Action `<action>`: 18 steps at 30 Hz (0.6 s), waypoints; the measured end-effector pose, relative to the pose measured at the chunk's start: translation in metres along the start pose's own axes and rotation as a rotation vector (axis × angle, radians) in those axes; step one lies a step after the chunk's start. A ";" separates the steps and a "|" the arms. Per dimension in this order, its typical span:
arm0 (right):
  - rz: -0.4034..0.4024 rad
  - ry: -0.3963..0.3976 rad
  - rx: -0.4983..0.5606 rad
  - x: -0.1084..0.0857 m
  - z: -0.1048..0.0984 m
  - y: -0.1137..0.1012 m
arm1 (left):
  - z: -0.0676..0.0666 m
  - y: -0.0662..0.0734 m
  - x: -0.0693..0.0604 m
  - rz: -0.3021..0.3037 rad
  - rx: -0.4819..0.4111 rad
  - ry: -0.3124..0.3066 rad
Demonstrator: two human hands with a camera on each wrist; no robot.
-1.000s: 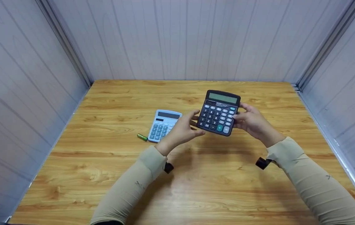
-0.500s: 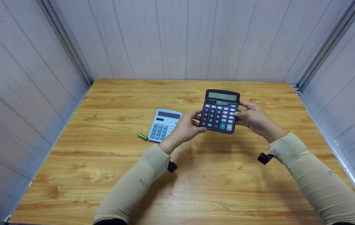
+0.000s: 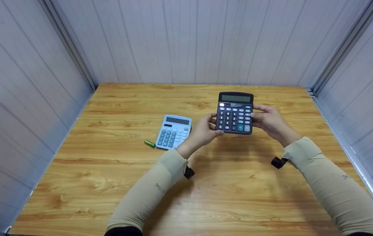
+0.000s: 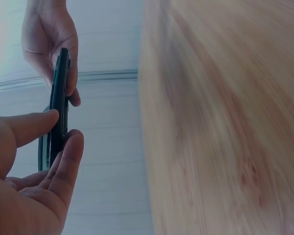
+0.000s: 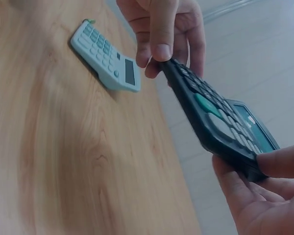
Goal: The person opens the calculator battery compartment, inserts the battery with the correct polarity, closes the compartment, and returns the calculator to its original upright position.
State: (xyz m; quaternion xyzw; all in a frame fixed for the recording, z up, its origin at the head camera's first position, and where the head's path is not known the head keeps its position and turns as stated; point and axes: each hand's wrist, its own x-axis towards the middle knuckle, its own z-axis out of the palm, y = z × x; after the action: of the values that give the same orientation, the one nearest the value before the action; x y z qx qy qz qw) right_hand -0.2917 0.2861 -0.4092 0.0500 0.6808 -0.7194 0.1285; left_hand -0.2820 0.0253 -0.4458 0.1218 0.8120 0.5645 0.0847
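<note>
A wood-grain table (image 3: 91,190) bears a light-blue calculator (image 3: 170,132) beside a green battery (image 3: 149,143).

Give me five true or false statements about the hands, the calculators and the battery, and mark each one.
1. The left hand and right hand both hold the black calculator. True.
2. The battery lies on the table, beside the blue calculator. True.
3. The black calculator rests on the table. False: it is held above it.
4. The battery is red. False: it is green.
5. In the head view, the black calculator is right of the blue calculator. True.
</note>
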 end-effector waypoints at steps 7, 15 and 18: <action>-0.014 0.085 -0.029 0.008 -0.005 0.007 | 0.008 0.001 0.006 -0.012 -0.052 -0.005; 0.042 0.095 -0.141 0.015 -0.013 0.018 | 0.019 -0.006 0.011 -0.031 -0.049 0.001; 0.063 0.092 -0.155 0.017 -0.017 0.023 | 0.023 -0.010 0.012 -0.025 -0.021 -0.008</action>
State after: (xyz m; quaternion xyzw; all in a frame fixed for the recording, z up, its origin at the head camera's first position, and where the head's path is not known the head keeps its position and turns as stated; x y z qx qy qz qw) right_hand -0.3037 0.2997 -0.4363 0.0941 0.7379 -0.6569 0.1232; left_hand -0.2883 0.0465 -0.4629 0.1132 0.8072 0.5713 0.0965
